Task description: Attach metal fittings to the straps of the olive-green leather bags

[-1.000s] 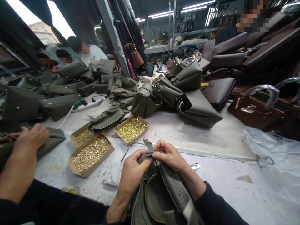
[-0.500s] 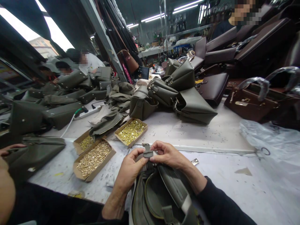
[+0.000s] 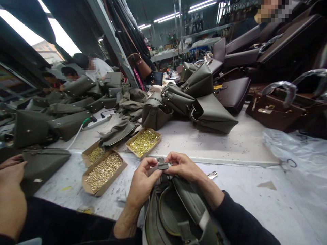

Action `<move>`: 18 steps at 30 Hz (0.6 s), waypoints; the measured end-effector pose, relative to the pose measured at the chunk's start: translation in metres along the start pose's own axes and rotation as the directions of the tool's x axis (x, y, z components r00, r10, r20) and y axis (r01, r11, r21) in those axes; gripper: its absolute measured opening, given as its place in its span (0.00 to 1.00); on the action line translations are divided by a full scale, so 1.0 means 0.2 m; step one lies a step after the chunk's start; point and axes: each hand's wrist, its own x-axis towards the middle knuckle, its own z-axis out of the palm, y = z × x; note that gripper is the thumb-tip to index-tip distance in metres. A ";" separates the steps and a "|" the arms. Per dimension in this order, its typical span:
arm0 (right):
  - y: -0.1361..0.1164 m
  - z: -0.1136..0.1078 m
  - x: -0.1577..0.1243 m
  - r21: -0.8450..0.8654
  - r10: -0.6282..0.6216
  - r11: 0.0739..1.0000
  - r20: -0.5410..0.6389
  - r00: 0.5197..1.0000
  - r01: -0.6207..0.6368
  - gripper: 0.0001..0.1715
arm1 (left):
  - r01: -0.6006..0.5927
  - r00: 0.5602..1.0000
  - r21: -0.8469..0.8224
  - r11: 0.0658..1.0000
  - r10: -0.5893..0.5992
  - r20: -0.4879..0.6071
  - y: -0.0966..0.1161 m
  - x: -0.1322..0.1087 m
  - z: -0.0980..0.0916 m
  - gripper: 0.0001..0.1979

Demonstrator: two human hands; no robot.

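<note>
An olive-green leather bag (image 3: 176, 211) with a gold-toothed zipper lies close to me at the table's near edge. At its top end, a short olive strap (image 3: 162, 165) is pinched between my two hands. My left hand (image 3: 143, 180) grips the strap from the left, thumb and fingers pressed together. From the other side my right hand (image 3: 182, 166) pinches it the same way. A small metal piece (image 3: 212, 175) lies on the table just right of my right wrist. What sits under my fingertips is hidden.
Cardboard trays of small gold-coloured metal parts (image 3: 103, 173) (image 3: 143, 142) stand left of and beyond my hands. Olive bags (image 3: 214, 114) are piled behind, brown bags (image 3: 277, 109) at right, near clear plastic (image 3: 298, 160). A co-worker's hand (image 3: 11, 177) rests on an olive bag at left.
My hands stay on the strap, which is turned slightly between my fingers. At left, the co-worker's hand has come further into view over the olive bag.
</note>
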 end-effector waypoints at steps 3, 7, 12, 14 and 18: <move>0.01 -0.01 0.00 0.021 -0.002 1.000 0.019 1.000 0.001 0.23 | 0.028 1.000 0.067 0.997 -0.028 -0.006 0.00 -0.01 0.00 0.12; 0.02 -0.02 0.00 0.069 0.011 0.998 0.023 1.000 -0.013 0.23 | 0.039 0.998 0.122 0.992 -0.033 -0.055 0.01 -0.01 0.02 0.12; 0.02 -0.01 0.01 0.115 0.026 0.993 0.024 0.999 -0.029 0.26 | -0.025 1.000 0.180 0.983 0.028 -0.014 0.01 0.00 0.02 0.12; 0.02 -0.01 0.01 0.137 0.027 0.990 0.033 0.999 -0.031 0.26 | -0.038 0.999 0.222 0.974 0.040 -0.007 0.01 0.01 0.01 0.11; 0.02 -0.02 0.00 0.137 0.036 0.990 0.039 0.999 -0.041 0.26 | -0.016 1.000 0.241 0.970 0.022 -0.021 0.03 0.03 0.01 0.09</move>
